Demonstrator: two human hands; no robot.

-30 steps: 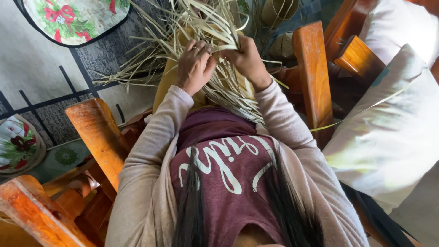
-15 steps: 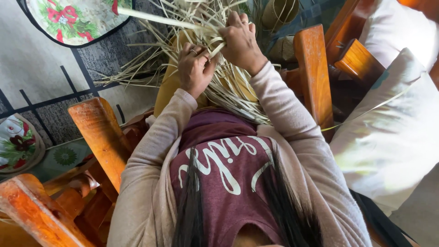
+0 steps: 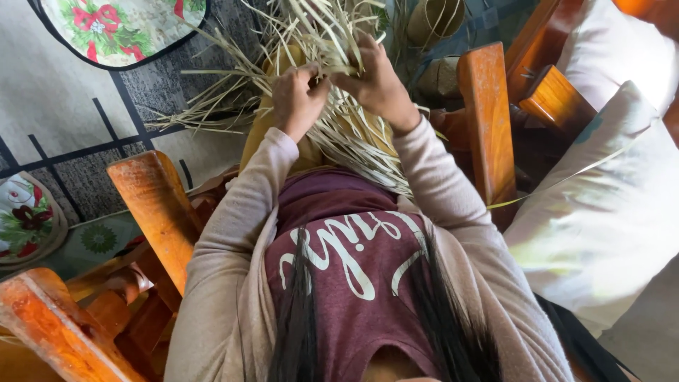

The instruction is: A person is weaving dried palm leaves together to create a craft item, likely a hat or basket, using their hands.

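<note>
Plaiting pale dried straw strips (image 3: 332, 106) at upper centre: left hand (image 3: 297, 99) and right hand (image 3: 375, 81) pinch strands; the next crossing needs tension.

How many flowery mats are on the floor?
2: one flowery mat at the top left, another flowery mat at the left edge. Both are cut off; more may lie hidden.

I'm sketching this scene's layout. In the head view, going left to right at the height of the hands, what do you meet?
Grey patterned rug → loose pale straw strips → left hand → right hand → orange wooden chair arm → white cushion.
</note>
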